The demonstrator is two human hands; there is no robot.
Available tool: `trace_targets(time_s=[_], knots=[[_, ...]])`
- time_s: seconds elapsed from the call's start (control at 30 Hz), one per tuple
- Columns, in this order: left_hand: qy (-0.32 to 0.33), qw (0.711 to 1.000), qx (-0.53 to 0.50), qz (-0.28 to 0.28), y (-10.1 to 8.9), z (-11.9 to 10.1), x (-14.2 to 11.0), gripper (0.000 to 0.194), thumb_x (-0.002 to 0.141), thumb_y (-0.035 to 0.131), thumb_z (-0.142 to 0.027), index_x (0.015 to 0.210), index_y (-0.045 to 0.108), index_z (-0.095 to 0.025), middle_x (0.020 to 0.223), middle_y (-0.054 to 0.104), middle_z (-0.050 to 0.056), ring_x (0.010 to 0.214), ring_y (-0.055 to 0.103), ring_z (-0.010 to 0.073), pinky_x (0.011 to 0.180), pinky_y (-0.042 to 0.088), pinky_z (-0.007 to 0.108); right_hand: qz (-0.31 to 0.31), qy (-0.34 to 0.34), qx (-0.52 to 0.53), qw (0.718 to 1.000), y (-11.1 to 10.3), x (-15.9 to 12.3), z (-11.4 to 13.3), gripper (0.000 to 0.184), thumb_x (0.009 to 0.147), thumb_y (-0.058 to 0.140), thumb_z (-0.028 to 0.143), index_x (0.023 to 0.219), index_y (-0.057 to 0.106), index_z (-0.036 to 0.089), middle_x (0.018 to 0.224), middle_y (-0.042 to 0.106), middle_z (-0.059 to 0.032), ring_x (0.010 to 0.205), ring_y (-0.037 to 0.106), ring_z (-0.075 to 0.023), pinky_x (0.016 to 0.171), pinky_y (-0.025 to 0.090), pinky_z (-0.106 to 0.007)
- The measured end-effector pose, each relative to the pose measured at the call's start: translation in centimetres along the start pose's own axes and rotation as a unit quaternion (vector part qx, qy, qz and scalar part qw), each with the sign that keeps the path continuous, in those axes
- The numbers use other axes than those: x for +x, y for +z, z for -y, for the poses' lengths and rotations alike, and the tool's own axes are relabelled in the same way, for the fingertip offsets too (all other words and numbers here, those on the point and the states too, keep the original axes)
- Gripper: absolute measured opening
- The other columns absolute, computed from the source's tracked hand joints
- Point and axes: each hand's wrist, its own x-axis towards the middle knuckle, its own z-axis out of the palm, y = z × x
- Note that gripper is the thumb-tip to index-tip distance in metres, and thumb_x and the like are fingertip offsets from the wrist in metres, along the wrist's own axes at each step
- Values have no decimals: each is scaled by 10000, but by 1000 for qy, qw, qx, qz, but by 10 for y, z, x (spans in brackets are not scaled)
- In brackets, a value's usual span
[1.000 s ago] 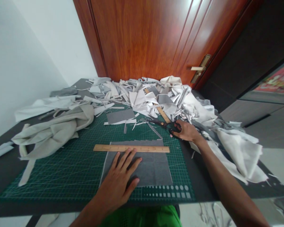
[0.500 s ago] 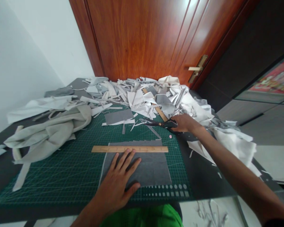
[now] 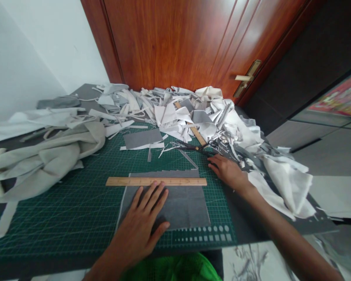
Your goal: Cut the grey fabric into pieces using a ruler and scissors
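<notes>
My left hand [image 3: 139, 222] lies flat with spread fingers on a grey fabric panel [image 3: 178, 207], just below a wooden ruler [image 3: 156, 181] laid across the panel's upper part. The panel rests on a green cutting mat [image 3: 61, 226]. My right hand [image 3: 228, 171] rests at the mat's right edge with nothing in it, its fingertips near the tip of the ruler's right end. Black-handled scissors [image 3: 193, 147] lie on the mat just beyond that hand, partly hidden among scraps.
A heap of white and grey fabric offcuts [image 3: 175, 113] with another wooden ruler [image 3: 194, 132] in it fills the table's far side. Crumpled beige cloth [image 3: 43, 164] lies at left. A grey fabric piece [image 3: 142, 138] sits on the mat. A wooden door [image 3: 169, 43] stands behind.
My right hand has let go of the scissors, which now lie on the mat, and has moved toward me. My left hand stays on the panel. The view has tilted slightly.
</notes>
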Motion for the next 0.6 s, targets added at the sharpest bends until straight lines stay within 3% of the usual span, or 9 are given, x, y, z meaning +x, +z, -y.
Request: trace_targets(time_s=[0.2, 0.37, 0.6], knots=[[-49, 999, -17, -12, -1, -4, -1, 785, 1000, 511, -491, 1640, 207, -152, 1715, 194, 147, 1571, 198, 343, 1243, 254, 541, -13, 23, 49, 998, 4, -3, -3, 199, 995, 532, 318, 1028, 697, 212, 1055, 721, -93, 893, 697, -239, 810, 546, -379], [-57, 998, -21, -15, -1, -4, -1, 747, 995, 509, -507, 1619, 286, -163, 1703, 233, 155, 1549, 252, 371, 1222, 286, 588, -38, 32, 101, 994, 2, -9, 8, 141, 967, 563, 305, 920, 668, 222, 899, 720, -65, 743, 661, -210, 695, 516, -346], [-60, 998, -20, -3, 0, -4, -2, 733, 993, 515, -498, 1612, 311, -163, 1702, 236, 155, 1552, 244, 369, 1229, 276, 583, -72, -24, 202, 976, -4, 1, 39, 160, 987, 535, 288, 979, 688, 242, 1006, 705, -88, 945, 685, -236, 873, 560, -397]])
